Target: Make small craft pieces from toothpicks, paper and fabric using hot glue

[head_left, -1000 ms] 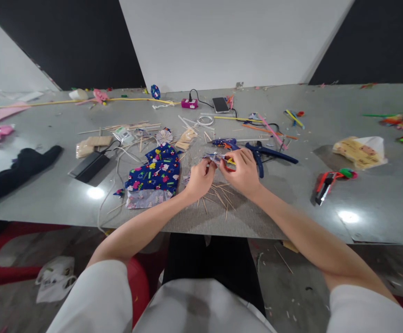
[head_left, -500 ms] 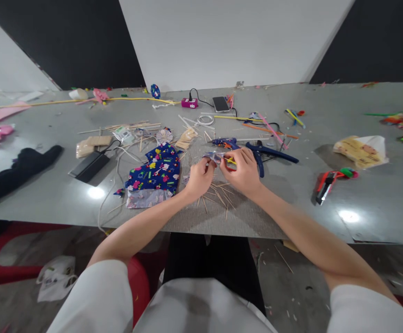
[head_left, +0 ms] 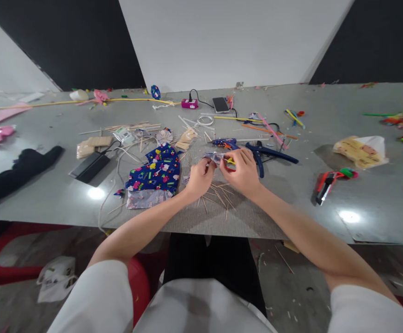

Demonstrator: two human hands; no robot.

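Close together over the table, my left hand (head_left: 200,177) and my right hand (head_left: 242,172) pinch a small piece of fabric (head_left: 216,157) between thumbs and fingertips. Its pale underside and a bit of blue show; the rest is hidden by my fingers. Thin wooden sticks (head_left: 222,194) lie scattered below my hands. Left of them is a blue printed cloth (head_left: 157,171) with its lower edge folded to the pale side. A blue glue gun (head_left: 225,143) rests just beyond my fingers. Dark blue-handled scissors or pliers (head_left: 274,152) lie beside my right hand, with something yellow and red partly under it.
A black power adapter (head_left: 90,166) with a cable lies on the left. Farther back are a purple power block (head_left: 189,103), a phone (head_left: 221,104) and a white cable coil (head_left: 205,120). On the right lie a utility knife (head_left: 325,188) and a printed paper packet (head_left: 361,151).
Both hands stay almost in place, still pinching the fabric piece. The things on the table have not visibly moved.
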